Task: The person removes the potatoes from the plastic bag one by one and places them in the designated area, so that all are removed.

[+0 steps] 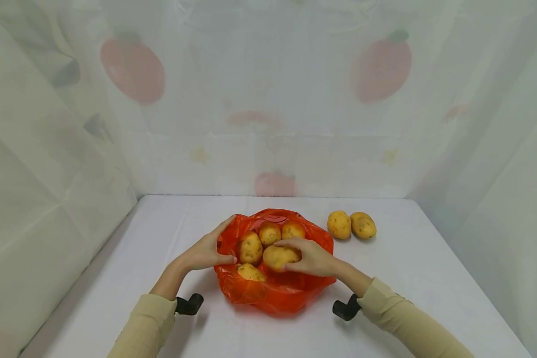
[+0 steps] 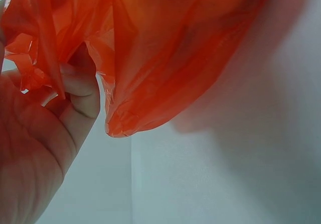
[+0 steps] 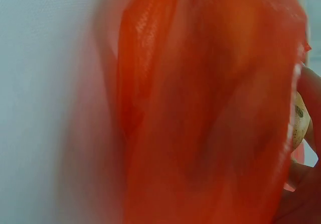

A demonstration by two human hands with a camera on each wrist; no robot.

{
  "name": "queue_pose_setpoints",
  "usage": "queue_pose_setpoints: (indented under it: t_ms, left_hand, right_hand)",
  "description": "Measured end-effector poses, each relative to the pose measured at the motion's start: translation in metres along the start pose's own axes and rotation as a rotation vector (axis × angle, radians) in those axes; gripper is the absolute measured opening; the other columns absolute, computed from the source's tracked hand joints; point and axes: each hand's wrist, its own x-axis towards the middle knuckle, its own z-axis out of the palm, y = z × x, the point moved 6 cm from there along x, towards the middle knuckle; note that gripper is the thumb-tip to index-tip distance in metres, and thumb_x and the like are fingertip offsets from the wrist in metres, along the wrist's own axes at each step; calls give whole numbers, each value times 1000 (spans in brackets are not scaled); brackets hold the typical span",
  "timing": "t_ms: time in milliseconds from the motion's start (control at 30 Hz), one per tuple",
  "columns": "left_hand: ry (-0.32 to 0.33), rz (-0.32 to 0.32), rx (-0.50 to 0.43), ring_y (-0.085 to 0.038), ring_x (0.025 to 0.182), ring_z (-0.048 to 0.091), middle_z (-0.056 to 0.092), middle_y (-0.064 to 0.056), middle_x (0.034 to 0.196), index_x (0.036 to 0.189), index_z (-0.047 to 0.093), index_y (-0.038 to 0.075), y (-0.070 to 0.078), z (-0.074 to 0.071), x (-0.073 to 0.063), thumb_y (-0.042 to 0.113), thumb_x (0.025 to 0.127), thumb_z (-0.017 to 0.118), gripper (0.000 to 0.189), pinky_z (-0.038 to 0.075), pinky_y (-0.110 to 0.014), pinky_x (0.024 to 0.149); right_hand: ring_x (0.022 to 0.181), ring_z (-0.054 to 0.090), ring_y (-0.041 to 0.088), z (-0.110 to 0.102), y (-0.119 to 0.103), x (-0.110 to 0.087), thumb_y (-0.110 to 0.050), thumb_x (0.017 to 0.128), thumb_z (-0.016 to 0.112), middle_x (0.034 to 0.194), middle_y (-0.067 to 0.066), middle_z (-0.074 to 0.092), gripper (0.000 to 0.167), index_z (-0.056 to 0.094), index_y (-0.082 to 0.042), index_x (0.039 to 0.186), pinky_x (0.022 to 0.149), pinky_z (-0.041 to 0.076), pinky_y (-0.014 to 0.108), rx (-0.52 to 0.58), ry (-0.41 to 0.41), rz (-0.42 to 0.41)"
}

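A red plastic bag [image 1: 273, 298] lies wide-mouthed on the white table, with several potatoes [image 1: 250, 247] inside. At its left side my left hand [image 1: 207, 251] grips the rim; in the left wrist view the fingers [image 2: 80, 91] curl into the thin film. My right hand [image 1: 312, 257] reaches over the bag's right edge and holds a potato [image 1: 279, 257] between thumb and fingers, over the bag's opening. From the right wrist, the red film hides most of this hand, and just a sliver of the potato [image 3: 300, 121] shows.
Two more potatoes, one [image 1: 339, 224] beside the other [image 1: 363, 225], lie on the table [image 1: 411, 278] behind and right of the bag. White sheets with faded fruit prints hang at the back and both sides. A black wrist mount [image 1: 189, 304] juts from each sleeve.
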Motion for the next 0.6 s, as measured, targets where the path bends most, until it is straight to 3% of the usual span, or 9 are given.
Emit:
queue_pose_setpoints:
  t_ms: [167,600]
  left_hand:
    - [-13,-2,7,-32,122,43,30,-14,146,149,12,21,11,-2,-4,12,77,73,95,42,-48,97]
    - [-20,-8,7,-31,124,42,29,-13,147,149,12,22,8,-2,-3,15,76,73,96,41,-49,97]
  right_hand:
    - [114,49,9,-10,-2,-4,-34,81,70,126,-11,53,52,53,-24,128,96,45,33,25,19,-6]
    - [117,48,10,-38,2,-18,-35,82,69,129,-12,51,53,50,-28,131,96,44,35,33,92,28]
